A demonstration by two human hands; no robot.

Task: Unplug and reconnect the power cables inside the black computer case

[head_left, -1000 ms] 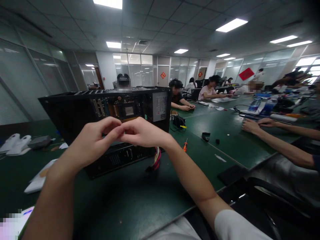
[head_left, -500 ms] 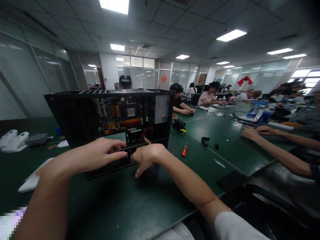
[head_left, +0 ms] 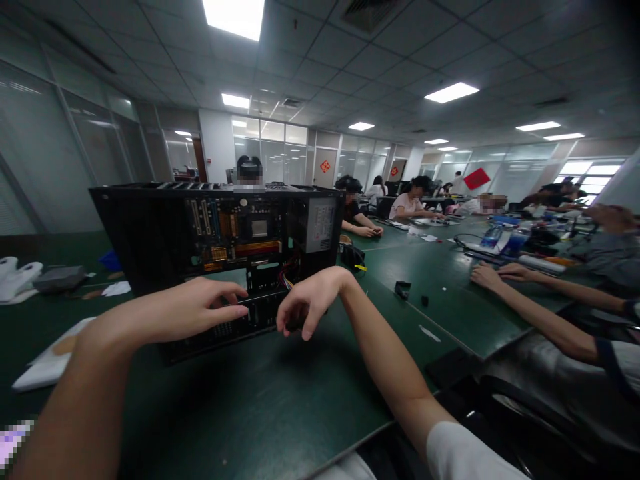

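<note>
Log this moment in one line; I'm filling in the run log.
left hand: fingers on open computer case | right hand: curled beside it, grip unclear | surface: green table | nearby: co-worker's arms

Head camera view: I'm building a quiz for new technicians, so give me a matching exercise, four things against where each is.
Things: 1 left hand; 2 right hand; 3 power supply; 4 small black part.
Places: a lying on the green table, right of the computer case; b fingers on the case's lower front; c top right corner inside the case; d fingers curled downward at the case's lower right corner.
Pairs: 1-b, 2-d, 3-c, 4-a.
</note>
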